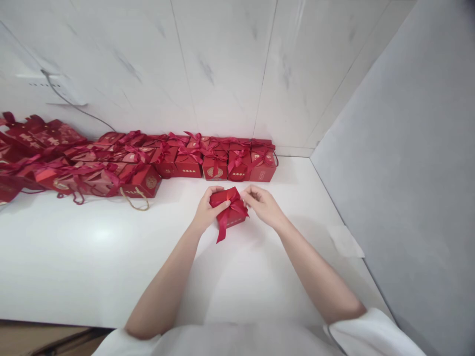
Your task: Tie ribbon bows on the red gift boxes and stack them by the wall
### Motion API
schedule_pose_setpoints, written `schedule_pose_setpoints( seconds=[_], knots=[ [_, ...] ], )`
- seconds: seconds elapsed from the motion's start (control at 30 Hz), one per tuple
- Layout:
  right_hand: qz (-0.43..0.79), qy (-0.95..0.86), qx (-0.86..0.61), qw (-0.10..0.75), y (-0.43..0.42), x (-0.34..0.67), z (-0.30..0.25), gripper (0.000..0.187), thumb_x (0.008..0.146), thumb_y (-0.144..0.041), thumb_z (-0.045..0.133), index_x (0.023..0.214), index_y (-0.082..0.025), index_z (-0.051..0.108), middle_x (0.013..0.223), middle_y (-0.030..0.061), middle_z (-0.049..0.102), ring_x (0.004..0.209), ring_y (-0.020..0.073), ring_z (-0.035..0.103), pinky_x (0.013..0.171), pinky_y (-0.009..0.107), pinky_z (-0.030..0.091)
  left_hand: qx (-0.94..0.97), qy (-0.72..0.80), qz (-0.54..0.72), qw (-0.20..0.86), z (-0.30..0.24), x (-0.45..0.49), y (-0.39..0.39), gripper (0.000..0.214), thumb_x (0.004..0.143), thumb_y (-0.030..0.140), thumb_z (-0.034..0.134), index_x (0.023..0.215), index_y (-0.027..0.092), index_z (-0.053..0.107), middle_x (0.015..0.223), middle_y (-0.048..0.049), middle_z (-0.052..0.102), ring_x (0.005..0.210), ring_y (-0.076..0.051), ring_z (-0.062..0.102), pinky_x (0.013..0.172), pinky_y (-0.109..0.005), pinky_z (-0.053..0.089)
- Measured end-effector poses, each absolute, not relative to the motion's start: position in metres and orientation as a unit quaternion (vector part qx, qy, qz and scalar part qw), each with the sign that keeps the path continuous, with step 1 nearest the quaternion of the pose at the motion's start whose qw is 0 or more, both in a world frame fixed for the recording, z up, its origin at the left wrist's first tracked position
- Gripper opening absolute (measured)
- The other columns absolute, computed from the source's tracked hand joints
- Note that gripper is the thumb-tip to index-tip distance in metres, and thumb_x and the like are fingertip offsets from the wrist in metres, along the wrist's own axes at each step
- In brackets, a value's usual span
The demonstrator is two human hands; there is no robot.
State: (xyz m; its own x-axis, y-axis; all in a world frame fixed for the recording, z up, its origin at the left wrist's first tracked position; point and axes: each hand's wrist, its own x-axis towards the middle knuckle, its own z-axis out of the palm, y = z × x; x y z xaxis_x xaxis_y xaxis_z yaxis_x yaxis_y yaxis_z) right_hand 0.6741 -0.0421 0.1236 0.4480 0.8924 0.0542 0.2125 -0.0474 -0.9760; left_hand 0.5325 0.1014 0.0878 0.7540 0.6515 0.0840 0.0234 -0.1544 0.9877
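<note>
A small red gift box (233, 221) with gold lettering on its front sits on the white table, in front of me. Across its top lies a red ribbon (222, 228) tied in a bow, one tail hanging down over the front. My left hand (208, 210) is wrapped round the box's left side, the thumb pressing on the bow. At the box's right edge is my right hand (261, 201), its fingers pinched together beside the ribbon's loop. What lies between those fingertips is too small to make out.
Several ribbon-tied red gift boxes (215, 165) stand in rows along the marbled wall (222, 69), reaching far left. A rope handle (135, 201) sticks out from one. A cable (77, 106) hangs from a wall socket. A grey partition (408, 163) borders the table (111, 267) on the right.
</note>
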Motion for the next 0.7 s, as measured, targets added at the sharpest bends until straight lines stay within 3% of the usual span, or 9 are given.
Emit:
schedule_pose_setpoints(
  seconds=[0.07,0.17,0.27,0.43,0.7],
  knots=[
    [0.231,-0.403,-0.686,0.560,-0.029,0.682,0.117,0.029,0.088,-0.048,0.057,0.084,-0.020,0.061,0.095,0.0049,0.064,0.092,0.0203,0.059,0.084,0.033,0.045,0.719,0.224,0.282,0.594,0.087,0.531,0.102,0.049,0.075,0.041,0.075,0.114,0.021,0.054,0.119,-0.0074,0.059,0.107,-0.023,0.061,0.094,-0.037,0.050],
    [0.261,-0.395,-0.686,0.551,-0.015,0.686,0.105,0.035,0.087,-0.054,0.057,0.088,-0.020,0.065,0.115,0.0078,0.061,0.112,0.0241,0.055,0.097,0.038,0.041,0.752,0.220,0.292,0.548,0.089,0.528,0.103,0.034,0.080,0.039,0.070,0.106,0.021,0.059,0.122,-0.0079,0.057,0.112,-0.024,0.058,0.097,-0.038,0.047],
    [0.291,-0.397,-0.673,0.553,-0.010,0.687,0.098,0.040,0.089,-0.057,0.053,0.086,-0.020,0.068,0.118,0.0077,0.062,0.115,0.0240,0.056,0.102,0.039,0.038,0.796,0.235,0.307,0.466,0.091,0.525,0.100,0.015,0.084,0.034,0.064,0.090,0.021,0.064,0.120,-0.0071,0.057,0.118,-0.025,0.054,0.101,-0.040,0.043],
    [0.300,-0.400,-0.656,0.566,-0.006,0.687,0.093,0.034,0.085,-0.052,0.061,0.076,-0.020,0.066,0.124,0.0074,0.060,0.118,0.0241,0.056,0.100,0.037,0.041,0.827,0.254,0.315,0.390,0.091,0.528,0.092,0.011,0.082,0.033,0.068,0.086,0.022,0.068,0.116,-0.0066,0.058,0.117,-0.025,0.054,0.105,-0.042,0.040],
    [0.264,-0.380,-0.645,0.608,0.001,0.690,0.080,0.029,0.084,-0.047,0.061,0.074,-0.019,0.060,0.119,0.0080,0.061,0.112,0.0229,0.057,0.093,0.035,0.045,0.820,0.266,0.283,0.419,0.089,0.533,0.095,0.006,0.079,0.028,0.068,0.080,0.022,0.069,0.113,-0.0063,0.058,0.114,-0.024,0.056,0.103,-0.040,0.041]
  ],
)
